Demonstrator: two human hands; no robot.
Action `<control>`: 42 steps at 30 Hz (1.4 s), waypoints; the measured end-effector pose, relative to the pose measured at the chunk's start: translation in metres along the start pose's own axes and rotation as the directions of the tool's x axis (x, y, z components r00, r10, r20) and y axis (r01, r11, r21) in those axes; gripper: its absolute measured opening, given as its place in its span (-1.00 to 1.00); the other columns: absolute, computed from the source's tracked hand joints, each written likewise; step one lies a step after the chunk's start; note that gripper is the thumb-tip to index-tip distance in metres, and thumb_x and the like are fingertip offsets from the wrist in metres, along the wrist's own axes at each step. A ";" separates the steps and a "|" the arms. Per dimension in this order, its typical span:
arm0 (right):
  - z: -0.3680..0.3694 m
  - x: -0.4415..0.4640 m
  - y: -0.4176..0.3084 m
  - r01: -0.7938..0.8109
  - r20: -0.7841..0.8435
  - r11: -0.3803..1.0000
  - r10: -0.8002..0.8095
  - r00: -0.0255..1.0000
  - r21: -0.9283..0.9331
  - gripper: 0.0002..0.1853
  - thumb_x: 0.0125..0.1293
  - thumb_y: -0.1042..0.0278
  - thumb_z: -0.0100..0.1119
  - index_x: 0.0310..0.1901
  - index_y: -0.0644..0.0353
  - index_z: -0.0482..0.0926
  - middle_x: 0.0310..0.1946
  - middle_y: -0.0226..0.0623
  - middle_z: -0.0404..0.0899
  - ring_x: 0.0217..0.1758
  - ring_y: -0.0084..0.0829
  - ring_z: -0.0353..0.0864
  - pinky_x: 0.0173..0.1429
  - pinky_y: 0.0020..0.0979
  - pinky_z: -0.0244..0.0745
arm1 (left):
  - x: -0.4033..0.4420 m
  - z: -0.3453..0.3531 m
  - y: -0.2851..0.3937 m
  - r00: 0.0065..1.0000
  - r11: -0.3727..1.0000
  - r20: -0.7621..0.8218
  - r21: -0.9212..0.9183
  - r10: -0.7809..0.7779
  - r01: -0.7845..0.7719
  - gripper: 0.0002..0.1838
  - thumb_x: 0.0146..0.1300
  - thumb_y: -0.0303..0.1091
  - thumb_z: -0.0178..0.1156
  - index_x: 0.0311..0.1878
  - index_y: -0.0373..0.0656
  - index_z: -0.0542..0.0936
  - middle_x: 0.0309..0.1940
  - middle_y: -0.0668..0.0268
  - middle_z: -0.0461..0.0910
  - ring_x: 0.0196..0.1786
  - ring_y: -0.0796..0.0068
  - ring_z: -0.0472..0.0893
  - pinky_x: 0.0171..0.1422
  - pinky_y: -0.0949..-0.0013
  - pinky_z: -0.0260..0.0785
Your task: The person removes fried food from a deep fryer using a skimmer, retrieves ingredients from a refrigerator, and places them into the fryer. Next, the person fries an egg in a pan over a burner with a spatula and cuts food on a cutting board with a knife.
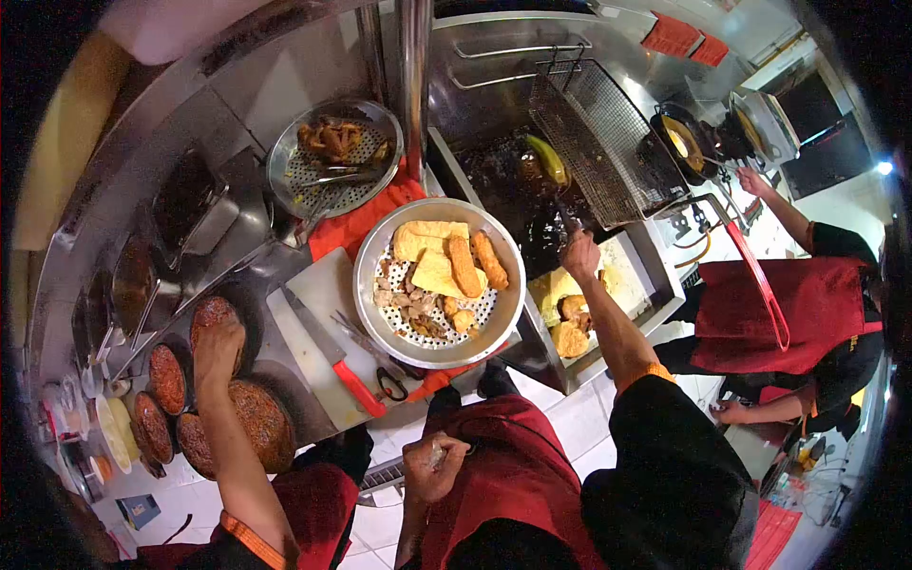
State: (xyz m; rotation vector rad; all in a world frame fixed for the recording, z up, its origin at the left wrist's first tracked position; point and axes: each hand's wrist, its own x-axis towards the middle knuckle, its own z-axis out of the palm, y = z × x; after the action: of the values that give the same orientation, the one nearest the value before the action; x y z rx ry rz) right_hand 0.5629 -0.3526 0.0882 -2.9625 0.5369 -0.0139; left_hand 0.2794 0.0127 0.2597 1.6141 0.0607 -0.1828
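My right hand [581,256] is closed around a dark metal utensil [566,217] that reaches into the fryer's dark oil [503,180]; its end is hard to make out. A long green vegetable [547,160] floats in the oil beyond it. Down in front of my apron, my left hand [435,467] is closed around something whitish and shiny, mostly hidden by the fingers. Between my arms stands a round perforated metal pan [366,294] holding yellow fried slabs [432,239], browned sticks [488,260] and chopped pieces of meat [408,302].
A wire fry basket [608,142] hangs over the fryer. A red-handled knife [323,334] and scissors [389,382] lie on a white board [313,389]. At left, a co-worker's hand [218,347] reaches into bowls of red sauce [261,423]. Another co-worker [779,304] works at right.
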 end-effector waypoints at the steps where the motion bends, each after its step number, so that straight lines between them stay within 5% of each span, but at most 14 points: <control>1: -0.005 -0.004 0.000 0.010 0.013 1.000 -0.010 1.000 -0.019 -0.42 0.10 0.35 0.16 0.22 -0.02 0.32 -0.13 0.11 0.45 -0.23 0.01 0.61 -0.21 -0.10 0.55 | 0.001 -0.001 0.002 1.000 0.999 0.024 0.029 0.016 -0.017 -0.94 0.19 -0.52 0.18 -0.38 -0.27 0.61 -0.59 0.35 0.52 -0.55 0.70 0.42 -0.49 0.52 0.24; 3: -0.003 -0.012 0.002 0.043 -0.085 0.996 -0.050 0.995 -0.076 -0.48 0.15 0.42 0.08 0.21 -0.03 0.34 -0.14 0.08 0.43 -0.27 -0.01 0.62 -0.27 -0.11 0.56 | -0.001 0.000 0.001 0.999 0.999 0.030 0.008 -0.037 0.036 -0.93 0.20 -0.51 0.19 -0.38 -0.27 0.61 -0.59 0.33 0.53 -0.56 0.69 0.43 -0.49 0.52 0.25; 13: -0.033 -0.052 0.014 0.029 -0.064 0.987 -0.040 0.997 -0.161 -0.42 0.14 0.52 0.05 0.24 -0.11 0.34 -0.06 0.00 0.33 -0.27 -0.04 0.57 -0.33 -0.17 0.58 | 0.005 0.004 0.007 0.998 0.994 0.066 0.106 -0.013 0.006 -0.79 0.20 -0.31 0.19 -0.43 -0.26 0.65 -0.63 0.41 0.53 -0.58 0.68 0.41 -0.51 0.51 0.22; 19: -0.042 -0.076 0.023 0.025 -0.055 0.995 -0.030 0.998 -0.094 -0.40 0.16 0.57 -0.02 0.27 -0.14 0.32 -0.08 0.05 0.35 -0.23 -0.02 0.56 -0.36 -0.19 0.58 | 0.011 0.014 0.015 0.986 0.993 0.139 0.080 -0.097 0.087 -0.88 0.20 -0.44 0.17 -0.41 -0.25 0.63 -0.62 0.41 0.49 -0.56 0.71 0.37 -0.50 0.52 0.18; 22: -0.050 -0.090 0.032 0.013 -0.054 1.000 -0.012 0.998 0.005 -0.40 0.10 0.52 0.07 0.24 -0.09 0.33 -0.22 0.08 0.41 -0.20 -0.01 0.55 -0.33 -0.10 0.55 | 0.016 0.017 0.021 0.982 0.990 0.166 0.117 -0.092 0.073 -0.87 0.20 -0.45 0.16 -0.41 -0.25 0.63 -0.62 0.42 0.49 -0.57 0.72 0.36 -0.50 0.53 0.17; 25: -0.034 -0.099 0.061 0.009 0.120 0.971 -0.039 0.992 0.240 -0.28 0.06 0.41 0.18 0.27 0.38 0.14 -0.29 0.15 0.50 -0.27 0.04 0.58 -0.26 -0.10 0.52 | 0.018 0.021 0.016 0.985 0.993 0.168 0.114 -0.038 0.018 -0.85 0.21 -0.43 0.15 -0.41 -0.26 0.63 -0.60 0.41 0.52 -0.56 0.72 0.37 -0.50 0.52 0.17; 27: -0.034 -0.097 0.075 0.157 0.116 0.928 -0.207 0.972 0.337 -0.41 0.07 0.42 0.16 0.11 0.51 0.20 -0.37 0.16 0.52 -0.29 0.04 0.60 -0.28 -0.08 0.52 | 0.018 0.021 0.011 0.981 0.986 0.171 0.157 -0.089 0.062 -0.84 0.22 -0.41 0.14 -0.41 -0.26 0.63 -0.58 0.39 0.54 -0.56 0.71 0.38 -0.49 0.52 0.19; 29: -0.050 -0.086 0.073 0.036 0.363 0.892 -0.220 0.905 0.450 -0.62 0.10 0.41 0.15 -0.12 0.44 0.29 -0.43 0.20 0.53 -0.29 0.09 0.61 -0.28 -0.09 0.53 | 0.019 0.025 0.014 0.981 0.979 0.161 0.188 -0.110 0.079 -0.82 0.22 -0.39 0.14 -0.41 -0.27 0.63 -0.58 0.37 0.56 -0.55 0.69 0.40 -0.48 0.52 0.22; 32: -0.064 -0.068 0.066 -0.278 0.506 0.735 -0.101 0.857 0.619 -0.73 -0.09 0.35 0.26 -0.44 0.38 0.46 -0.52 0.09 0.55 -0.28 0.06 0.61 -0.23 -0.12 0.51 | 0.019 0.031 0.014 0.982 0.979 0.152 0.189 -0.108 0.079 -0.82 0.23 -0.38 0.15 -0.41 -0.27 0.63 -0.60 0.38 0.54 -0.56 0.69 0.40 -0.47 0.52 0.23; 33: -0.060 -0.062 0.067 0.136 0.276 0.899 -0.268 0.923 0.416 -0.67 -0.05 0.32 0.25 -0.31 0.38 0.45 -0.46 0.10 0.56 -0.25 0.02 0.62 -0.19 -0.10 0.52 | 0.019 0.033 0.014 0.984 0.979 0.146 0.188 -0.104 0.075 -0.82 0.23 -0.38 0.15 -0.41 -0.27 0.63 -0.60 0.39 0.54 -0.56 0.69 0.40 -0.47 0.52 0.23; 36: -0.044 -0.052 0.039 0.036 0.202 0.987 -0.068 0.977 0.158 -0.53 -0.05 0.28 0.26 -0.14 0.41 0.40 -0.29 0.09 0.55 -0.27 0.04 0.61 -0.14 -0.09 0.54 | 0.023 0.044 0.016 0.988 0.978 0.109 0.187 -0.111 0.089 -0.78 0.22 -0.33 0.16 -0.44 -0.28 0.62 -0.64 0.41 0.49 -0.57 0.69 0.39 -0.48 0.52 0.20; 39: -0.004 -0.029 0.012 -0.068 0.243 0.924 -0.027 0.970 0.376 -0.48 -0.02 0.35 0.23 -0.05 0.44 0.34 -0.10 0.13 0.39 -0.21 0.11 0.58 -0.04 -0.11 0.56 | 0.019 0.054 0.028 0.967 0.955 0.046 0.172 -0.252 0.240 -0.71 0.21 -0.25 0.19 -0.50 -0.30 0.60 -0.70 0.44 0.42 -0.61 0.69 0.34 -0.53 0.51 0.10; 42: -0.026 -0.014 -0.024 -0.106 0.232 0.894 0.003 0.973 0.434 -0.50 0.00 0.42 0.21 -0.02 0.46 0.31 -0.06 0.18 0.31 -0.18 0.12 0.57 -0.04 -0.12 0.57 | 0.014 0.050 0.022 0.993 0.973 0.034 0.207 -0.113 0.104 -0.72 0.21 -0.25 0.21 -0.48 -0.30 0.62 -0.70 0.44 0.43 -0.63 0.69 0.34 -0.54 0.52 0.08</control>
State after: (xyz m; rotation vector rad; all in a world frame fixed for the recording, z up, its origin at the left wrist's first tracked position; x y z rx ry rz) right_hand 0.5570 -0.3283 0.1179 -2.4588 0.5062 0.1800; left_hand 0.2926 -0.0396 0.2775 1.8123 0.0982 -0.3190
